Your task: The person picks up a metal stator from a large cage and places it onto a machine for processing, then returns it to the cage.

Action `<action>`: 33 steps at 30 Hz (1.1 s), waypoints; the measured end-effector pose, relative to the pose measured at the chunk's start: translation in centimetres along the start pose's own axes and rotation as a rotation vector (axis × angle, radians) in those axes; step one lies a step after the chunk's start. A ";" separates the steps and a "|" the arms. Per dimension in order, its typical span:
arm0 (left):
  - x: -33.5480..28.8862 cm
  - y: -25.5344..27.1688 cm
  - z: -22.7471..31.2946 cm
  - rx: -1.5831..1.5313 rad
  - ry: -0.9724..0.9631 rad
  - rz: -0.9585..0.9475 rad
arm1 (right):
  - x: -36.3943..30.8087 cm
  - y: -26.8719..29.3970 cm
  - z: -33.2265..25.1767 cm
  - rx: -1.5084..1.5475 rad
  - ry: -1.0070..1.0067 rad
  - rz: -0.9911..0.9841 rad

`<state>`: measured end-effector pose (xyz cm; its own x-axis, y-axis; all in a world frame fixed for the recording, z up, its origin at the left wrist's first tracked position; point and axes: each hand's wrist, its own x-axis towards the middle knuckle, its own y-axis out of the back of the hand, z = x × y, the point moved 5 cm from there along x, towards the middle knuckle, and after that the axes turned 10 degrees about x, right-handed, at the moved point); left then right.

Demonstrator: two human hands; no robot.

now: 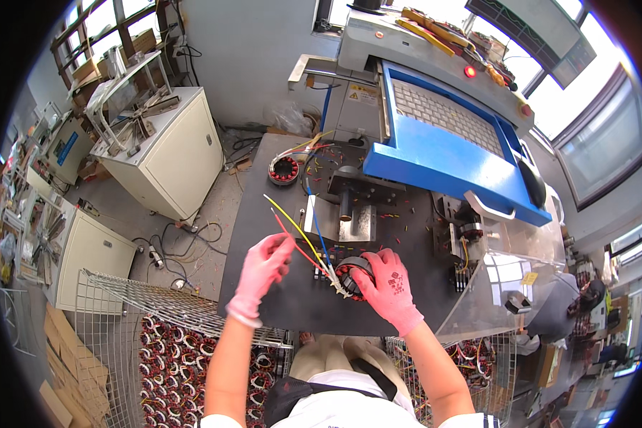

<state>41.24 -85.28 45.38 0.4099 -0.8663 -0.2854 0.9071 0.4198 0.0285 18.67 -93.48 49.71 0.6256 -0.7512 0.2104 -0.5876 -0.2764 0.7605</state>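
Right hand [386, 287] grasping a wire-wound stator [347, 269], lower centre.
It's likely weighing heavy, favouring rim holds (leads [332, 275] flexing); left hand [267, 265] isn't showing its grip.

Gloves [391, 289] are pink, dark print [395, 278] on right; lower frame shows white shirt [349, 403], dark sleeve stripes [488, 421], black strap [346, 386], beige trousers [318, 359].

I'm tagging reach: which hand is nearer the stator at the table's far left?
Left. The left hand is in front of the stator, apart from it; the right hand is farther, front-right.
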 end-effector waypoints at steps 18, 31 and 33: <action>1.1 -4.9 -9.2 -0.103 -0.203 0.015 | 14.0 -7.2 9.6 0.018 0.089 -0.035; -1.2 -6.2 -3.4 0.679 -0.436 -0.020 | 5.3 -14.3 6.0 1.297 -0.691 -0.537; -2.5 -6.8 -3.0 0.806 -0.461 -0.113 | 6.2 -13.4 6.0 1.207 -0.575 -0.477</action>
<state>33.76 -85.22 43.04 0.1556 -0.9849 0.0762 0.6652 0.1615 0.7290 27.39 -98.04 37.17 0.7646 -0.4965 -0.4109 -0.6362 -0.6833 -0.3582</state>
